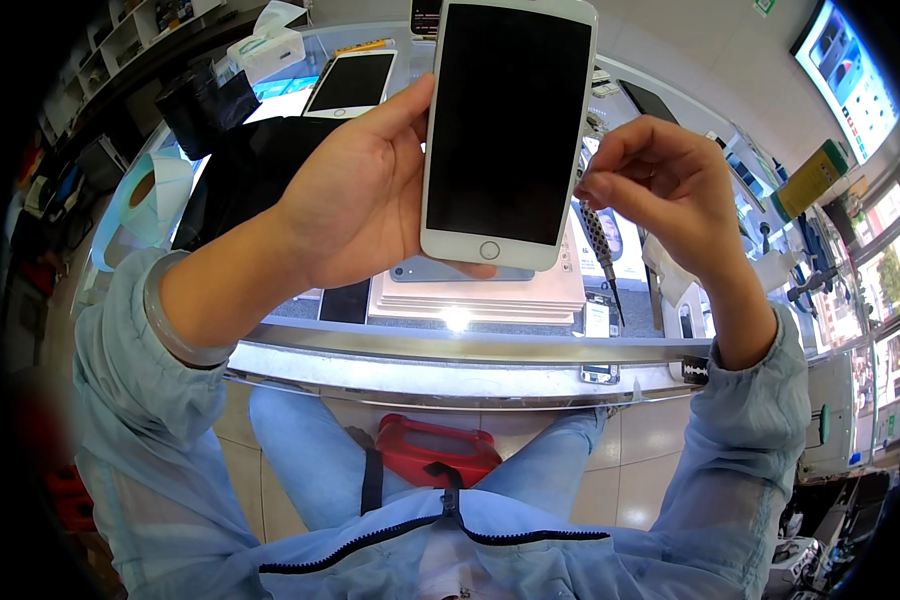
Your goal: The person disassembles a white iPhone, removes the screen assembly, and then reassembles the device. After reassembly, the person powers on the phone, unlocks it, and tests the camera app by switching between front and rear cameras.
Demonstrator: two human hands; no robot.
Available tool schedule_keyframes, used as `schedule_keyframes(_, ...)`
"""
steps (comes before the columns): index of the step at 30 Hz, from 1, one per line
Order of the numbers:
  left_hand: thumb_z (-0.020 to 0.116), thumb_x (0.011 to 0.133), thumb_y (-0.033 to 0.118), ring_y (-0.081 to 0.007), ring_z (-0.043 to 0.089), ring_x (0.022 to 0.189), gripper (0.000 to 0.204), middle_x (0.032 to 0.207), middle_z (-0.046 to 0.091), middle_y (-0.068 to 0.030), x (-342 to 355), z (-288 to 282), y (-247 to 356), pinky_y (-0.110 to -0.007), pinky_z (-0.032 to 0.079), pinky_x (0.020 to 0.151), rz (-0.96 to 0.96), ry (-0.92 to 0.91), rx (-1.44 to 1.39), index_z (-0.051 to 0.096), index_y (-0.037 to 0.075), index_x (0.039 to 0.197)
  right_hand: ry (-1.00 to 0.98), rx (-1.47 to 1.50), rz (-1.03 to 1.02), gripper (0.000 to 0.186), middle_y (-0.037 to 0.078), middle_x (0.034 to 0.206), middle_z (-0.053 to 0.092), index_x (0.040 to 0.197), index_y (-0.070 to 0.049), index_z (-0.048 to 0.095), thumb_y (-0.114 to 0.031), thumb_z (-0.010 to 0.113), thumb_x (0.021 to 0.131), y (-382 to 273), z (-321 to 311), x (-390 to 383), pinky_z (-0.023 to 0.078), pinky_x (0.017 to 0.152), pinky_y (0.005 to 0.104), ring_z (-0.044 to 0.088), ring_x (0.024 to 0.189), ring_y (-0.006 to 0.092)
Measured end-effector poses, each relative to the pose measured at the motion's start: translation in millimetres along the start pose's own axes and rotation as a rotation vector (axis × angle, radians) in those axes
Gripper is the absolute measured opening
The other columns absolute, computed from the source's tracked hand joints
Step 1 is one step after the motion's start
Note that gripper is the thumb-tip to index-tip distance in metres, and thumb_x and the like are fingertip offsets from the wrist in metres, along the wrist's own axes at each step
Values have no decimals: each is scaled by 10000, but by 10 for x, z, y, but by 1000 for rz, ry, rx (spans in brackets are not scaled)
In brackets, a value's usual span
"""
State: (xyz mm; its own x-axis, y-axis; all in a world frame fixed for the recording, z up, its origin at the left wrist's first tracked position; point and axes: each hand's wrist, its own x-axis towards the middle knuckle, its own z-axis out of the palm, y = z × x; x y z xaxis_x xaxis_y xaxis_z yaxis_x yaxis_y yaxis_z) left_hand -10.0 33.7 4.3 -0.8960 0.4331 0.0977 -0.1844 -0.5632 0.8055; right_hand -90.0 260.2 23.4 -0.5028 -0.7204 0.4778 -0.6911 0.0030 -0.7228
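Raised over the glass counter, a white smartphone with a dark screen and a round home button is held upright by my left hand. The left fingers wrap behind it and the thumb lies along its left edge. My right hand is closed in a pinch at the phone's right edge; what its fingertips hold, if anything, is hidden. Just below those fingertips is a screwdriver with a patterned grip, its thin tip toward me. Under the phone, a bluish phone lies on a stack of pale boxes.
Another white phone lies at the back left, near a tissue box. A tape roll stands at the left. A yellow-green bottle and a lit wall screen are at the right. The counter's front edge runs before me.
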Motion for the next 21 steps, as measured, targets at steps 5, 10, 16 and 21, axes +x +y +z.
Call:
schedule_keyframes(5,136,944,453,-329,529,1085,569,1268,450,-168,12,-1,-4,-501,548,704,-7,11,-73,273,93,1362,-12,-9,6,133,61,768,631,840,14,613,-66,676,754,-19,55,-27,520,691,209,633,705,109)
schedule_keyframes(10,127,944,455,-333,528,1085,568,1282,436,-170,-6,20,12,-502,550,703,-25,35,7,262,101,1367,1,42,98,128,64,747,637,835,24,620,-67,669,760,-26,70,-30,522,680,207,632,700,104)
schedule_keyframes(16,125,944,454,-330,519,1097,568,1287,429,-171,1,22,7,-509,547,714,-15,24,28,243,102,1374,3,37,144,96,63,734,638,812,30,611,-46,641,761,-70,86,-34,515,665,198,634,692,104)
schedule_keyframes(21,141,947,443,-323,512,1108,555,1293,426,-164,-1,26,1,-505,546,723,-10,13,11,240,105,1376,1,-8,97,85,58,727,634,813,26,609,-41,630,765,-58,45,-28,511,661,192,633,692,103)
